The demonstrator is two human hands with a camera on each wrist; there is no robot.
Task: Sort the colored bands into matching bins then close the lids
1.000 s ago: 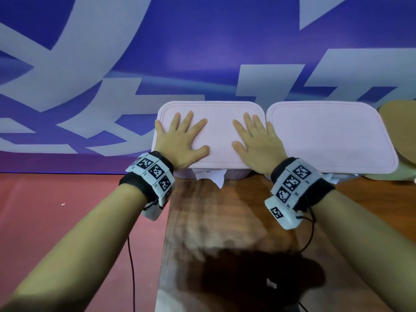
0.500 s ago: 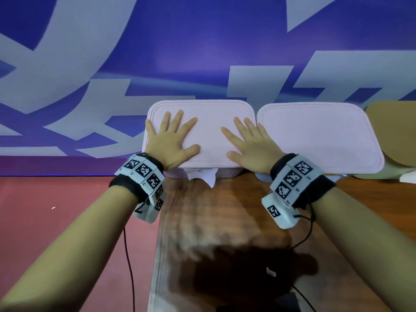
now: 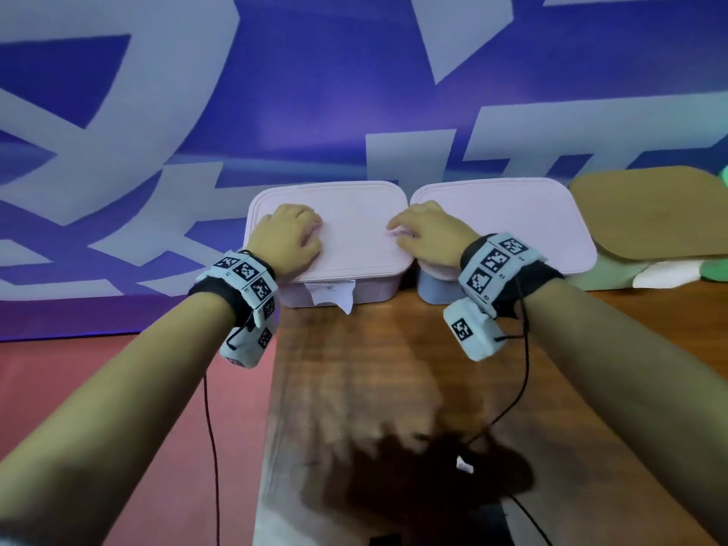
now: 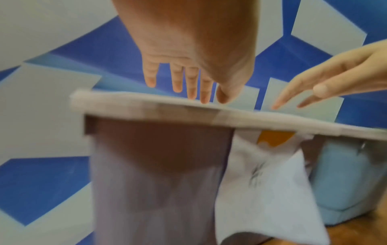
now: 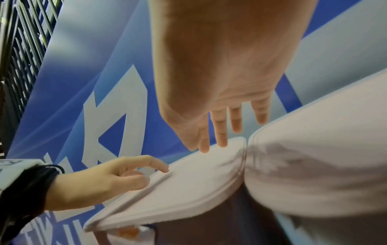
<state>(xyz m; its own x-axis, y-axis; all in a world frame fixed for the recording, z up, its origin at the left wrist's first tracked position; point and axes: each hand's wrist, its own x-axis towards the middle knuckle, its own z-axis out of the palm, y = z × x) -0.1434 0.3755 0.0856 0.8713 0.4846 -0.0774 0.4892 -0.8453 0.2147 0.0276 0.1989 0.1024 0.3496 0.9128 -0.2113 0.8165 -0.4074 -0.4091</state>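
Two hands hover over a pale pink lid, seen from under the right wrist.

The right hand (image 5: 220, 69) fills the top of the frame, palm down, its fingers (image 5: 221, 134) pointing downward with the tips at or just above the lid (image 5: 188, 179). The left hand (image 5: 113, 179) enters from the lower left with a black wrist strap (image 5: 31, 187); its fingers are loosely bent, one fingertip touching the lid's left edge. A second pale pink lid (image 5: 314, 165) lies just beside the first on the right, their rims nearly meeting. Behind stands a blue banner (image 5: 94, 99) with large white shapes.
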